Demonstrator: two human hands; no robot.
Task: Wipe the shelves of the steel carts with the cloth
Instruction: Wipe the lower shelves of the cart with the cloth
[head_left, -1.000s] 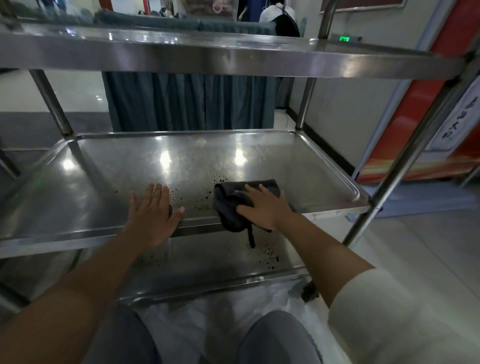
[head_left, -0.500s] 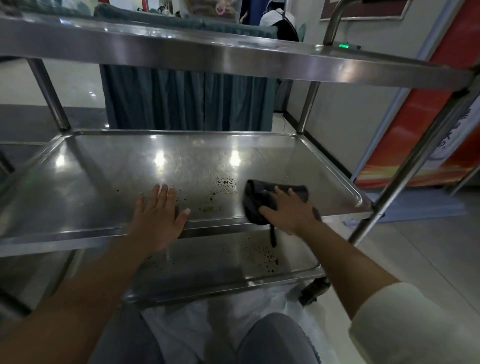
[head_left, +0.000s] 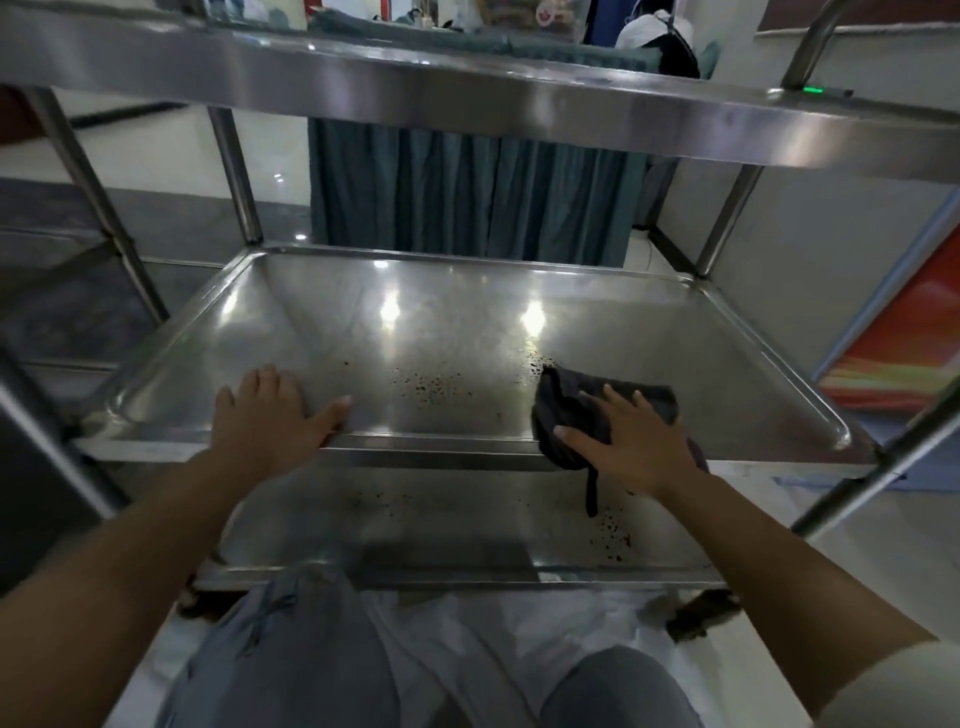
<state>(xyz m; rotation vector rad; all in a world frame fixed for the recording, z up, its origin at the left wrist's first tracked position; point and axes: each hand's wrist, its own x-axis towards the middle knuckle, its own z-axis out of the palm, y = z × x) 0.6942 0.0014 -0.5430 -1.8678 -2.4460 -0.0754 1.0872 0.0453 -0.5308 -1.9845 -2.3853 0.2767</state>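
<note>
A steel cart fills the head view. Its middle shelf is a shiny tray with dark specks near the front centre. A dark cloth lies bunched at the shelf's front right, a strap of it hanging over the rim. My right hand presses flat on the cloth with straight, spread fingers. My left hand rests flat on the front left rim of the same shelf, holding nothing. The bottom shelf below also shows dark specks at its right.
The top shelf overhangs close above my hands. Steel posts stand at the cart's corners. A teal curtain hangs behind, a red panel at the right. My knees are just in front of the bottom shelf.
My right hand has slid the cloth to the right along the front of the middle shelf, uncovering the specks. My left hand has stayed on the front rim.
</note>
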